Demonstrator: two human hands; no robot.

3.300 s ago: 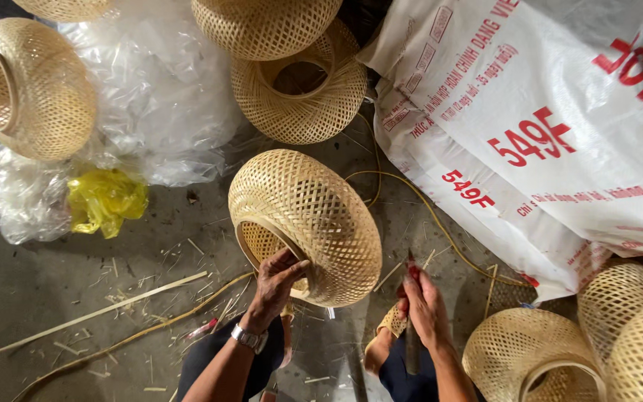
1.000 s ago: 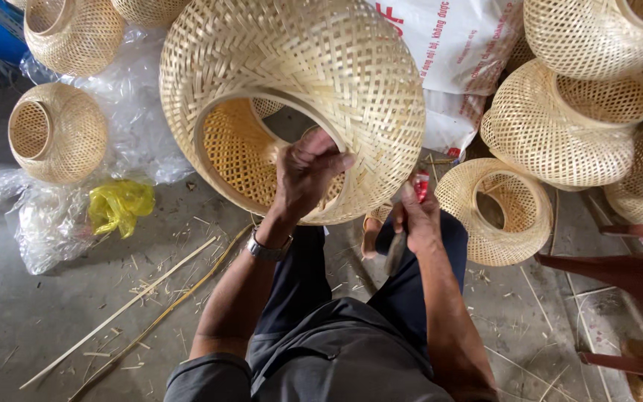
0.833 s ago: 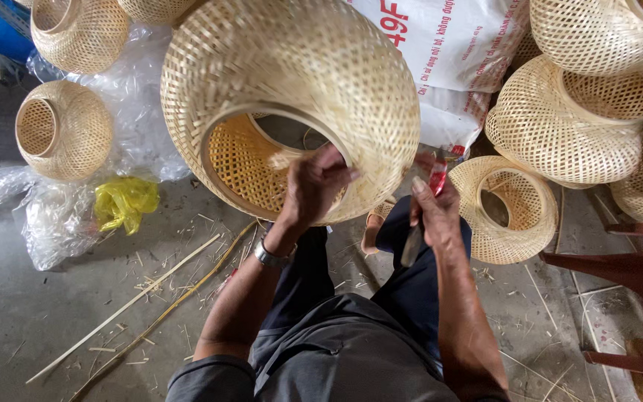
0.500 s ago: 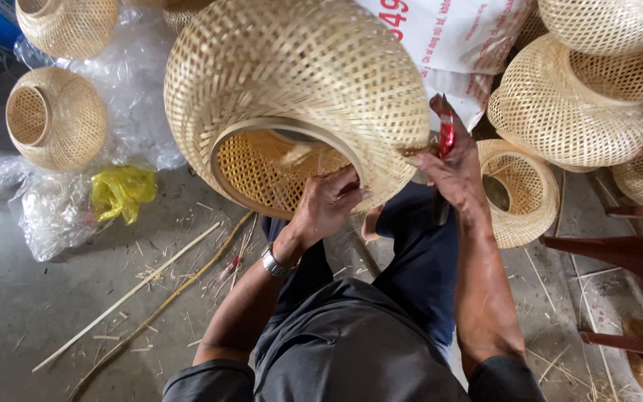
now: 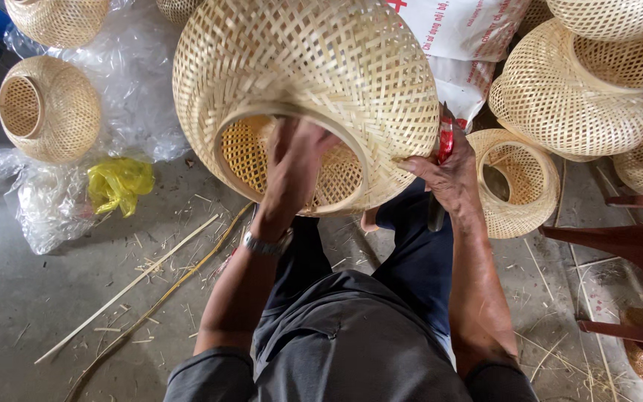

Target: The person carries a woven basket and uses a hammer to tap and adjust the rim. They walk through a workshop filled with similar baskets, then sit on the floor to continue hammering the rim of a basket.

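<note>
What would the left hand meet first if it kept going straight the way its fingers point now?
The left hand points up into the open mouth of the woven bamboo shade, so it would probably meet the shade's inner woven wall first. Depth inside is hard to judge from this view.

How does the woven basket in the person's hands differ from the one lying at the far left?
The held basket looks larger in frame, with the left hand inside its opening and the right hand at its rim; the far-left basket lies untouched on clear plastic sheeting, opening facing left. Both are rounded, pale woven bamboo.
</note>
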